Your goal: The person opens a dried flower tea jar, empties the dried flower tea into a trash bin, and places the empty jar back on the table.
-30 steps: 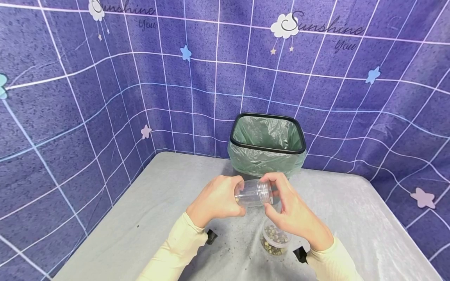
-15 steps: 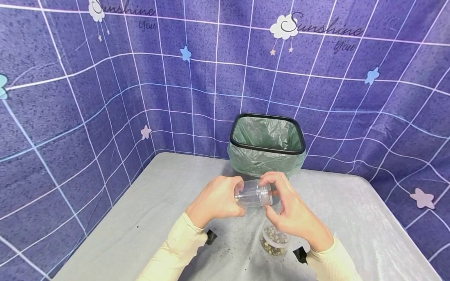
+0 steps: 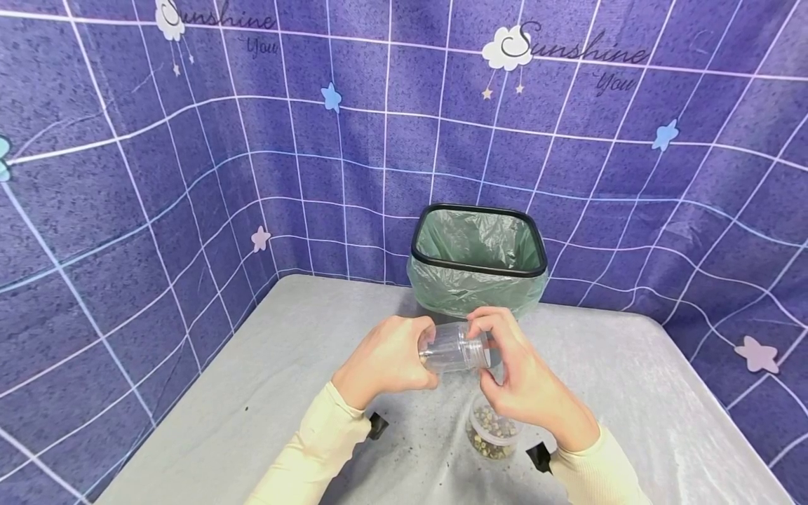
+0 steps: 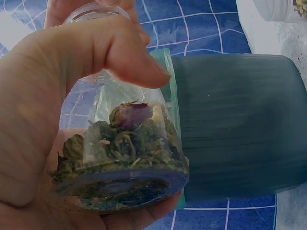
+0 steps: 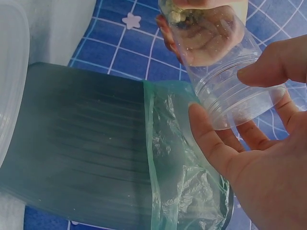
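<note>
A clear plastic jar lies tilted on its side above the table. My left hand grips its base end. Dried greenish tea leaves and a dark red dried bud rest near the jar's bottom in the left wrist view. My right hand has its thumb and fingers around the ridged mouth end; I cannot tell whether a clear lid sits there. Below the right hand, a second clear round tub stands on the table, with dried yellowish-green pieces inside.
Behind the hands stands a bin with a black rim and a green plastic liner. Small dark crumbs lie scattered on the grey tabletop. A purple gridded curtain hangs at the back and sides.
The right fingers have shifted slightly around the jar's mouth end. The left hand still grips the base; the jar and tub have hardly moved.
</note>
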Available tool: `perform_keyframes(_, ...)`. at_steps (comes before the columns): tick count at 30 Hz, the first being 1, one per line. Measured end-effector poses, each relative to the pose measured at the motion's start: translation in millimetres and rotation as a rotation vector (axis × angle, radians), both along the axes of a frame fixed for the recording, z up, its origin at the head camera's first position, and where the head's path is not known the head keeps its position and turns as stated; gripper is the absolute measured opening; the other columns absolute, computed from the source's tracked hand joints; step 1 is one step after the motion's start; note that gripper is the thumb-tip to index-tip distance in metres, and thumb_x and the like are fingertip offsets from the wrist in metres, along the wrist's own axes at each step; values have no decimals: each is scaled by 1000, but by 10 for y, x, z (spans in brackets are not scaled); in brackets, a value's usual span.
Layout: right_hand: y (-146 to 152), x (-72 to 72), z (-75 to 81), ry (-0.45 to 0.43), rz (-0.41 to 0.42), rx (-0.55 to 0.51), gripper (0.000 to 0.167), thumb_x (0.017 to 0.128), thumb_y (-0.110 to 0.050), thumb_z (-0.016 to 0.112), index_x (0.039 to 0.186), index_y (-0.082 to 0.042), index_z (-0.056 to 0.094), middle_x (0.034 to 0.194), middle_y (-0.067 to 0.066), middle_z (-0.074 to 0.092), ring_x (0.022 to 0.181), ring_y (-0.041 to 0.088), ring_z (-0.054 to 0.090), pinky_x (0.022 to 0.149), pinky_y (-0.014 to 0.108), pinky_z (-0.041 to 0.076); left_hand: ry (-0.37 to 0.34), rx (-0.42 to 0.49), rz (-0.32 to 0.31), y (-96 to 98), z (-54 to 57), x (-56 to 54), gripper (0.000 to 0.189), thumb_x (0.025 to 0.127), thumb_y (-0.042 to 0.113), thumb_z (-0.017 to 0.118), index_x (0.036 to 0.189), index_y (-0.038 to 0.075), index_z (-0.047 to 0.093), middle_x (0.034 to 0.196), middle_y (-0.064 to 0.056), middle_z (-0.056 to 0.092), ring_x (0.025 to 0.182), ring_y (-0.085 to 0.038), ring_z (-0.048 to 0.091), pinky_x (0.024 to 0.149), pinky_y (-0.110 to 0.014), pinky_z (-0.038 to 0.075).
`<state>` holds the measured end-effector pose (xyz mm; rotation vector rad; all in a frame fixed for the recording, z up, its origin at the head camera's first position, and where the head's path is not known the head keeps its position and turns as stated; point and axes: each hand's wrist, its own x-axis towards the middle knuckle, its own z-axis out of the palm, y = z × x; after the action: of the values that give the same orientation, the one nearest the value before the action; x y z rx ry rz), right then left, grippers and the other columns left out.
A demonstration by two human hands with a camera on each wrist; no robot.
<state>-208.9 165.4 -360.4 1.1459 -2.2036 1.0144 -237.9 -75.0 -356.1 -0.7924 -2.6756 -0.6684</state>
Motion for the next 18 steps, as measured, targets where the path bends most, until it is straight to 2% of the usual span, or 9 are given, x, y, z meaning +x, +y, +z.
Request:
perform_keyframes(9, 9, 12, 16, -23, -19, 0, 55, 69, 12, 60, 118, -13, 51, 140, 8, 49, 123, 17, 52, 89, 29, 54, -7, 13, 3, -13, 12, -2, 46, 52, 35, 88, 89, 23, 62, 66, 12, 53, 58, -11, 52, 52, -29, 43)
perform_keyframes(18, 20, 15, 23, -34, -30, 1, 56, 68, 12, 60, 117, -13, 50, 141, 9, 49, 123, 17, 52, 88, 30, 54, 0, 61, -31, -57, 20, -36, 44, 52, 30, 87, 87, 23, 61, 64, 11, 53, 56, -8, 50, 52, -27, 44)
